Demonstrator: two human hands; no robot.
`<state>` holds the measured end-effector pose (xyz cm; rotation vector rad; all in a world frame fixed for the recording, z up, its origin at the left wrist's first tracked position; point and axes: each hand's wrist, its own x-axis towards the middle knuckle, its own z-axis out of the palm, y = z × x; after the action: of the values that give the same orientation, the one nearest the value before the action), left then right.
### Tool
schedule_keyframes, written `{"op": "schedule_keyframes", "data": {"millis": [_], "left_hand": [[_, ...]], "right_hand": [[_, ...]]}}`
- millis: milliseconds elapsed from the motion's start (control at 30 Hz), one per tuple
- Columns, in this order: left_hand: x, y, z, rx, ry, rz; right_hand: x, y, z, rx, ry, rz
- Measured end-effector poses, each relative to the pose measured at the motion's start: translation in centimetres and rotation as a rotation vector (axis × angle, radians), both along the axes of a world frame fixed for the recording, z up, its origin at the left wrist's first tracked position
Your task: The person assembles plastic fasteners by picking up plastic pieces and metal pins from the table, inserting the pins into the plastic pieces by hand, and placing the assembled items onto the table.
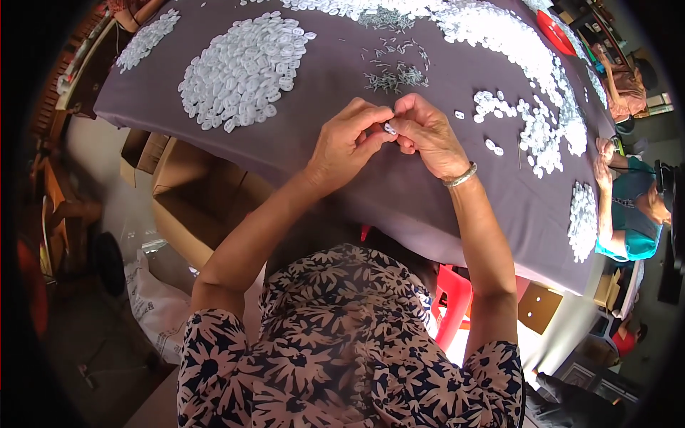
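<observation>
My left hand point(347, 143) and my right hand point(432, 139) meet over the near half of the table, fingertips almost touching. Between them sits a small white oval plastic piece point(389, 129) with dark holes, pinched by my left thumb and fingers. My right thumb and index finger are closed right beside it; whatever they grip is too small and covered to make out. Just beyond my hands lie loose grey screw-like pins point(397, 77). A large heap of similar white pieces point(239, 71) spreads to the left, and scattered white pieces point(540, 135) lie to the right.
A dark purple cloth point(328, 71) covers the table. More white pieces point(492, 28) form a long band along the far right. A red dish point(556, 33) stands there. At the right edge a person in teal point(631, 207) works. Below on the left is an open cardboard box point(185, 225).
</observation>
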<state>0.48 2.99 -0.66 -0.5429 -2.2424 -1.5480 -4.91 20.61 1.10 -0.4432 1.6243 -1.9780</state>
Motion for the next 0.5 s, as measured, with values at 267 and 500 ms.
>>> {"op": "schedule_keyframes", "data": {"millis": [267, 500], "left_hand": [[-0.3, -0.1, -0.1, -0.080, 0.055, -0.027], [0.4, 1.1, -0.1, 0.205, -0.152, 0.046]], "right_hand": [[0.1, 0.4, 0.1, 0.067, 0.033, 0.063], [0.6, 0.2, -0.2, 0.025, -0.001, 0.022]]}}
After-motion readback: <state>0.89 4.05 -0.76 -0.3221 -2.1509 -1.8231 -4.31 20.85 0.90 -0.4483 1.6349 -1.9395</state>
